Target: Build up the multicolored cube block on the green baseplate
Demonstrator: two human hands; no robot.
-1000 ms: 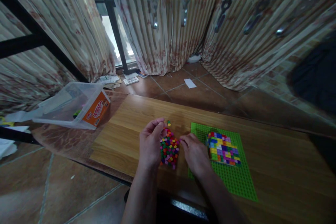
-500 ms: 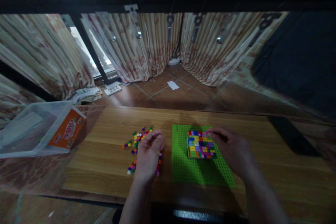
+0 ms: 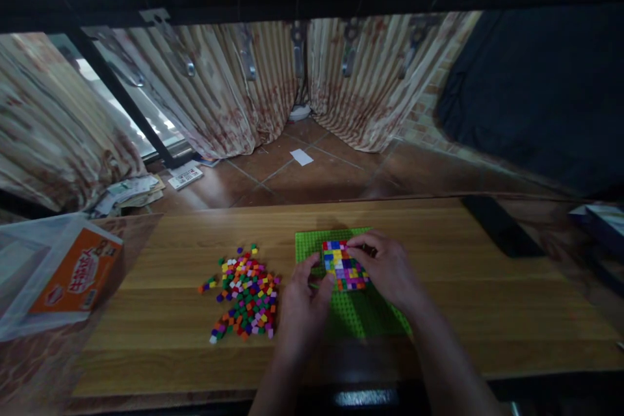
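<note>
A multicoloured block of small bricks (image 3: 344, 264) stands on a green studded baseplate (image 3: 358, 322). My left hand (image 3: 308, 296) is at the block's left side, thumb and forefinger apart, the thumb by its near left corner; whether it touches is hard to tell. Over the far right part of the block, my right hand (image 3: 387, 266) has its fingertips pinched together at the top surface. The tiny brick between them is mostly hidden. Left of the baseplate lies a loose pile of small coloured bricks (image 3: 248, 296).
The wooden table (image 3: 166, 273) carries a dark flat object (image 3: 502, 226) at the far right. A clear plastic bin (image 3: 14, 279) with an orange label stands on the left. Papers (image 3: 129, 194) and a book (image 3: 186, 177) lie on the tiled floor beyond, below striped curtains (image 3: 219, 104).
My left hand has moved from above the loose pile to the block's left side. My right hand stays pinched at the block's far right. The view has shifted to the right.
</note>
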